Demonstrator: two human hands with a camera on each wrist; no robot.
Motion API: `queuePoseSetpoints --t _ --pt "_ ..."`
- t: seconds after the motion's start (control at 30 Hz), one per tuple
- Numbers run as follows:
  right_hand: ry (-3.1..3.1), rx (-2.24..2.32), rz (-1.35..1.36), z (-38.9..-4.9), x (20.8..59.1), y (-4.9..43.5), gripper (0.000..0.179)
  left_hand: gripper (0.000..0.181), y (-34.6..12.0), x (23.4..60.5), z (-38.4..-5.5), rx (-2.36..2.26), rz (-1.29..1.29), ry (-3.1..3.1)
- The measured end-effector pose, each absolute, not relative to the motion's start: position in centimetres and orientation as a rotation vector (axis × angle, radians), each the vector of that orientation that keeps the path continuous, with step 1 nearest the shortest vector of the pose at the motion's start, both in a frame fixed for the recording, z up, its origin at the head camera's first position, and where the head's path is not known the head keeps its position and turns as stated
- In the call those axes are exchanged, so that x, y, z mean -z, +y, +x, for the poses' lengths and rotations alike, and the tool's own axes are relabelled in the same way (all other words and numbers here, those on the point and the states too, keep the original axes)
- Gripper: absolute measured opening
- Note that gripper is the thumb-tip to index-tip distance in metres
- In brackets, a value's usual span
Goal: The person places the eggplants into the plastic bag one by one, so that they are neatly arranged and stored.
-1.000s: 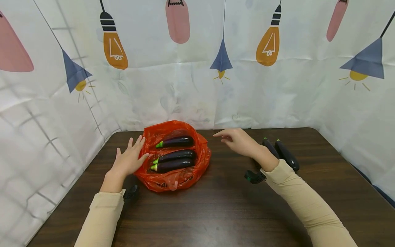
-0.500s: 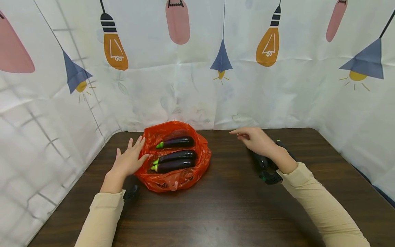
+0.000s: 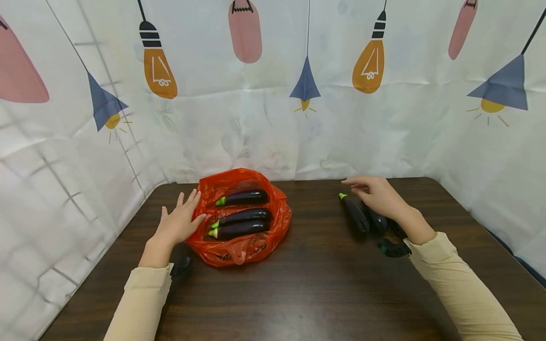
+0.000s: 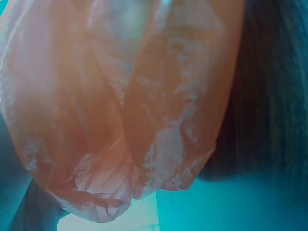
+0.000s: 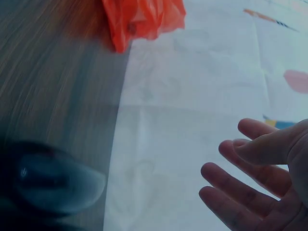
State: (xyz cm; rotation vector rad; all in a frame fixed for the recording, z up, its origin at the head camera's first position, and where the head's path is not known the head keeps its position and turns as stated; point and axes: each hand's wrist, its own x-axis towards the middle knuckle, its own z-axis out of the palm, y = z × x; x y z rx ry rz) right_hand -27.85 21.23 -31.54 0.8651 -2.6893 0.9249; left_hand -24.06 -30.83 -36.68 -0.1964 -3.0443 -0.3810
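My left hand [image 3: 177, 225] is spread against the left side of a red plastic bag [image 3: 239, 255], fingers straight. Inside the bag's wide mouth lie three eggplants: one at the back [image 3: 248, 196] and two side by side, the middle one [image 3: 245, 216] and the front one [image 3: 242, 229]. My right hand [image 3: 381, 195] hovers above more eggplants on the table, fingers loosely bent and holding nothing. Of those, the left eggplant [image 3: 355, 214] shows whole; another eggplant [image 3: 377, 221] is partly hidden by the hand. The right wrist view shows a blurred dark eggplant [image 5: 57, 185] below the fingers [image 5: 236, 192].
The brown wooden table [image 3: 290, 293] runs between bag and loose eggplants. A white curtain [image 3: 273, 132] printed with lamps stands behind its back edge. Each wrist wears a dark band, such as the right band [image 3: 393, 248]. Bag plastic [image 4: 178, 96] fills most of the left wrist view.
My right hand has moved rightward, away from the bag, to above the loose eggplants, and the left one of them has come into sight. The left hand and the bag stay put.
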Motion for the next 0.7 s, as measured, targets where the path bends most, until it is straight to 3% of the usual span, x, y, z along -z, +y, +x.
queuePoseSetpoints --t 0.7 --pt "-2.807 -0.866 0.64 -27.8 32.2 26.4 0.036 0.079 -30.8 36.9 -24.0 0.391 -0.214 -3.036"
